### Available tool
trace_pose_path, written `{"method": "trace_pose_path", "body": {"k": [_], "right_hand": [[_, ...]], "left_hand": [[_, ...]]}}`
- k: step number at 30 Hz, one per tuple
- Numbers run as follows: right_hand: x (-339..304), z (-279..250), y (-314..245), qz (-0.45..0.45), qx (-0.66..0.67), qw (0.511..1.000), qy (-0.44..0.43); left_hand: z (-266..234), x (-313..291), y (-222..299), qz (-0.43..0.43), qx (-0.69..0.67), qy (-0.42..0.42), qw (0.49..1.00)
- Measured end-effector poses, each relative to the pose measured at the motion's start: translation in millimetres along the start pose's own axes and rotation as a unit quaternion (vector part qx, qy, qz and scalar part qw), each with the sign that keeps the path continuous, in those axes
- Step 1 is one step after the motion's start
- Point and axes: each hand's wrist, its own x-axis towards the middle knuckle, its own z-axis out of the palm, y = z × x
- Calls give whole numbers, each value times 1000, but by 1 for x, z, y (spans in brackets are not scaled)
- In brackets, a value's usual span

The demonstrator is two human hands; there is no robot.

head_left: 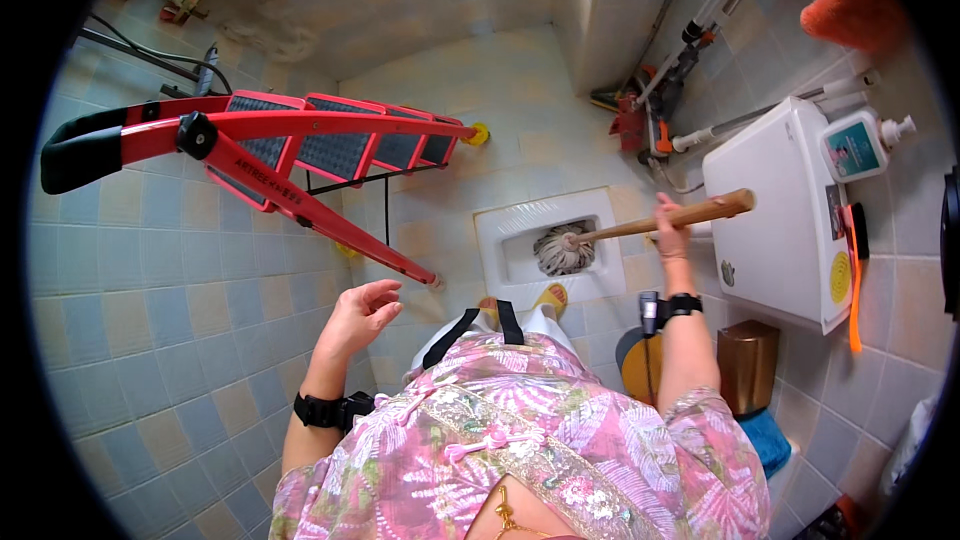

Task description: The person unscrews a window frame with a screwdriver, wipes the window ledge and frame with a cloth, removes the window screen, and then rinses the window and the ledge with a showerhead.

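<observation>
My right hand point(673, 228) is closed round the wooden handle of a mop point(632, 227). The handle slants up to the right, and its grey-white string head point(563, 252) lies in the bowl of a white squat toilet point(603, 275) set in the floor. My left hand point(362, 318) hangs in the air on the left, holding nothing, its fingers loosely bent and the thumb apart. Beyond it stands a red stepladder point(330, 125) with dark treads, one leg foot near my fingers. Both my wrists wear black straps.
A white cistern point(765, 210) hangs on the right wall, with a pump bottle point(860, 145) and an orange-handled brush point(855, 280) beside it. Below are a bronze-coloured bin point(748, 365) and a blue cloth point(766, 442). Cleaning poles point(680, 70) lean in the far right corner.
</observation>
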Motion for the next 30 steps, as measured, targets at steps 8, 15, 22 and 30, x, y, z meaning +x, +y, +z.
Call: {"method": "trace_pose_path", "body": {"k": [8,15,22,30], "right_hand": [[-90,32,-106,-12,194,981,-21],[-219,-17,-312,-165,185,968,-41],[-397,-22,-446,-240,79,958,136],[-514,-40,-483,-223,39,966,127]], "left_hand": [[-21,27,-20,59,-7,-95,994],[-49,63,-39,116,4,-231,966],[-45,75,-32,189,76,-354,913],[-19,47,-41,287,150,-392,861]]}}
